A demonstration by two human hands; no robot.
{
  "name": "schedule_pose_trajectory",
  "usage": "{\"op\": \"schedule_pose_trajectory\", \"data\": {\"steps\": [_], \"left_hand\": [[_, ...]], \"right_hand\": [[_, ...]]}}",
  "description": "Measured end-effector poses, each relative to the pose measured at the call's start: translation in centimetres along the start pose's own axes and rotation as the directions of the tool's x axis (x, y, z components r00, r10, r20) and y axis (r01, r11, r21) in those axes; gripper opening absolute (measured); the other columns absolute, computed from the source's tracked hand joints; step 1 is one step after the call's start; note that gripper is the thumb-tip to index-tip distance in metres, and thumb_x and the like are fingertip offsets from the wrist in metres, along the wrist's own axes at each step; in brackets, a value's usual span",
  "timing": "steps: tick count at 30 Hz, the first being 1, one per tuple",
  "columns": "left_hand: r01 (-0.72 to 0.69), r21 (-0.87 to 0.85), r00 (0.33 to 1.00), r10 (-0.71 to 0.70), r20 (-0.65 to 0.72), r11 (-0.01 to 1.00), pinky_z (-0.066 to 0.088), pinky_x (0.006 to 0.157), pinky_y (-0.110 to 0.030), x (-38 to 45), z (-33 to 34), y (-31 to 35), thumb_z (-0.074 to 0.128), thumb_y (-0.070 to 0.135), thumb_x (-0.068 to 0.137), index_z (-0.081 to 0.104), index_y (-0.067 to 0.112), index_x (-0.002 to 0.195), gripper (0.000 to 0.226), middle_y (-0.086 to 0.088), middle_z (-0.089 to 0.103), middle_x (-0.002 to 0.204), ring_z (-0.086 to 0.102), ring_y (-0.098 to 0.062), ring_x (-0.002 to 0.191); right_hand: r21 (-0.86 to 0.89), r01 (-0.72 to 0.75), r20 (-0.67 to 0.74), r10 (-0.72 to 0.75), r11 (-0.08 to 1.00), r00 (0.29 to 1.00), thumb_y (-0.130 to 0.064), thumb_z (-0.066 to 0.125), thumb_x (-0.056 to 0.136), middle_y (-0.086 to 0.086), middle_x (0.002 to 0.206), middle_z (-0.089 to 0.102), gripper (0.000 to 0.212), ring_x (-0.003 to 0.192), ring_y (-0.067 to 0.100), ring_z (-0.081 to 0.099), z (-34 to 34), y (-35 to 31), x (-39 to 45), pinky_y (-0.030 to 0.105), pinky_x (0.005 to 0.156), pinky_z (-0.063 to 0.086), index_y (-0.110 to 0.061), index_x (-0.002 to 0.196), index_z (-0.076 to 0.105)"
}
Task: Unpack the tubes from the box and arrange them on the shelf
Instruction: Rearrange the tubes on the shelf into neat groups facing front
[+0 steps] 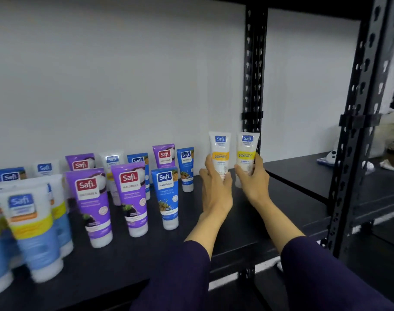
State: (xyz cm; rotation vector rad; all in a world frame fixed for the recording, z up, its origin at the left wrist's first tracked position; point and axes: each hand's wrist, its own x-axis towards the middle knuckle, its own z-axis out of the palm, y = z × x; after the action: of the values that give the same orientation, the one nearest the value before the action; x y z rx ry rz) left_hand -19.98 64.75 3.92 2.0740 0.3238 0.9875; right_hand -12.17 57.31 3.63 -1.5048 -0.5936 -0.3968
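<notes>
Nearest the camera, two dark purple sleeves point(182, 272) reach forward over the front edge of the black shelf point(236, 234), the forearms bare from about mid-length.

On the shelf board to the left, tubes stand cap-down in loose rows. At the near left is a cluster of white, yellow and pale blue tubes point(29, 230); at least three can be counted, and the frame edge and blur hide whether there are more. Beside them stand two large purple tubes point(91, 205), then one blue tube point(168, 196). Behind these, a back row holds two more purple tubes, about three blue ones and two white ones, partly hidden by those in front, so the count there is uncertain.

Further in, near the right end of the board, both hands are raised with wrists bent slightly back. The left hand point(215, 187) grips a white tube with an orange band point(219, 149), thumb on its left side and fingers curled round its lower half. The right hand point(254, 178) grips a white tube with a yellow band point(246, 149) in the same manner. The two tubes are upright, just beside each other, close in front of the black perforated upright point(254, 63).

Beyond is a plain white wall point(115, 75). To the right, a second shelf bay point(304, 173) carries a few blurred objects.
</notes>
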Motion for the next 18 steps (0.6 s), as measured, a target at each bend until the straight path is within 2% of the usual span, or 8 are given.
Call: {"op": "schedule_pose_trajectory", "data": {"steps": [3, 5, 8, 10, 11, 13, 14, 18], "left_hand": [[-0.058, -0.070, 0.998, 0.060, 0.027, 0.996, 0.033, 0.065, -0.004, -3.7, -2.2, 1.7, 0.050, 0.028, 0.097, 0.008, 0.032, 0.149, 0.066, 0.000, 0.035, 0.130, 0.042, 0.010, 0.087], [-0.072, -0.102, 0.997, 0.076, 0.034, 0.992, 0.030, 0.069, -0.001, -6.1, -4.2, 2.4, 0.050, 0.028, 0.097, 0.008, 0.034, 0.149, 0.067, 0.005, 0.033, 0.136, 0.038, 0.018, 0.094], [-0.114, -0.137, 0.993, 0.112, -0.020, 0.984, 0.032, 0.078, -0.001, -9.4, -7.8, 2.8, 0.054, 0.026, 0.095, 0.014, 0.034, 0.149, 0.068, 0.010, 0.033, 0.142, 0.035, 0.013, 0.112], [-0.119, -0.206, 0.991, 0.104, -0.084, 0.971, 0.042, 0.088, -0.009, -11.3, -10.6, 2.3, 0.058, 0.025, 0.093, 0.020, 0.036, 0.147, 0.067, 0.013, 0.038, 0.141, 0.041, 0.006, 0.120], [-0.119, -0.235, 0.988, 0.093, -0.120, 0.965, 0.048, 0.093, -0.019, -12.0, -12.1, 1.8, 0.060, 0.025, 0.092, 0.024, 0.038, 0.144, 0.065, 0.012, 0.041, 0.140, 0.045, 0.001, 0.121], [-0.101, -0.266, 0.982, 0.053, -0.180, 0.959, 0.053, 0.095, -0.035, -13.3, -15.0, 0.8, 0.063, 0.023, 0.090, 0.028, 0.039, 0.141, 0.064, 0.010, 0.046, 0.138, 0.050, -0.005, 0.121], [-0.093, -0.271, 0.978, 0.037, -0.206, 0.958, 0.053, 0.093, -0.035, -13.8, -16.4, 0.2, 0.064, 0.020, 0.089, 0.029, 0.038, 0.142, 0.066, 0.010, 0.047, 0.137, 0.051, -0.005, 0.121], [-0.073, -0.253, 0.969, 0.008, -0.248, 0.965, 0.051, 0.072, -0.011, -15.3, -21.7, -1.6, 0.064, 0.012, 0.088, 0.032, 0.031, 0.141, 0.065, 0.014, 0.055, 0.122, 0.056, 0.000, 0.108]], "right_hand": [[0.020, 0.007, -0.024, -0.007, 1.000, 1.000, -0.015, 0.063, 0.089, 0.000, 0.093, 0.064, 0.035, 0.064, -0.011, 0.058, -0.8, -2.1, -3.0, 0.005, 0.053, 0.044, -0.017, 0.121, 0.051], [0.023, 0.026, -0.016, -0.026, 0.999, 1.000, -0.020, 0.065, 0.088, -0.006, 0.094, 0.065, 0.037, 0.073, -0.011, 0.059, -1.0, -3.6, -5.2, 0.005, 0.058, 0.045, -0.018, 0.123, 0.053], [0.050, 0.064, -0.009, -0.064, 0.997, 0.998, -0.023, 0.067, 0.087, -0.009, 0.091, 0.066, 0.037, 0.077, -0.008, 0.060, -0.7, -6.5, -8.2, 0.005, 0.063, 0.044, -0.021, 0.122, 0.056], [0.095, 0.093, -0.022, -0.091, 0.991, 0.996, -0.022, 0.068, 0.087, -0.007, 0.091, 0.067, 0.038, 0.076, -0.008, 0.059, 0.1, -8.6, -10.2, 0.004, 0.064, 0.044, -0.020, 0.123, 0.056], [0.122, 0.103, -0.026, -0.101, 0.987, 0.995, -0.021, 0.067, 0.087, -0.008, 0.092, 0.067, 0.039, 0.076, -0.009, 0.059, 0.7, -9.6, -11.0, 0.003, 0.064, 0.043, -0.019, 0.124, 0.056], [0.174, 0.114, -0.009, -0.114, 0.978, 0.993, -0.021, 0.067, 0.087, -0.010, 0.096, 0.066, 0.042, 0.079, -0.010, 0.059, 2.3, -11.6, -12.7, 0.003, 0.065, 0.044, -0.019, 0.126, 0.054], [0.200, 0.117, 0.010, -0.121, 0.973, 0.993, -0.022, 0.068, 0.087, -0.011, 0.098, 0.066, 0.043, 0.082, -0.010, 0.059, 3.2, -12.6, -13.6, 0.003, 0.065, 0.045, -0.020, 0.128, 0.053], [0.293, 0.086, 0.129, -0.129, 0.952, 0.983, -0.022, 0.067, 0.087, -0.016, 0.098, 0.063, 0.040, 0.085, -0.012, 0.060, 7.2, -15.4, -16.3, 0.003, 0.065, 0.046, -0.023, 0.123, 0.051]]}}
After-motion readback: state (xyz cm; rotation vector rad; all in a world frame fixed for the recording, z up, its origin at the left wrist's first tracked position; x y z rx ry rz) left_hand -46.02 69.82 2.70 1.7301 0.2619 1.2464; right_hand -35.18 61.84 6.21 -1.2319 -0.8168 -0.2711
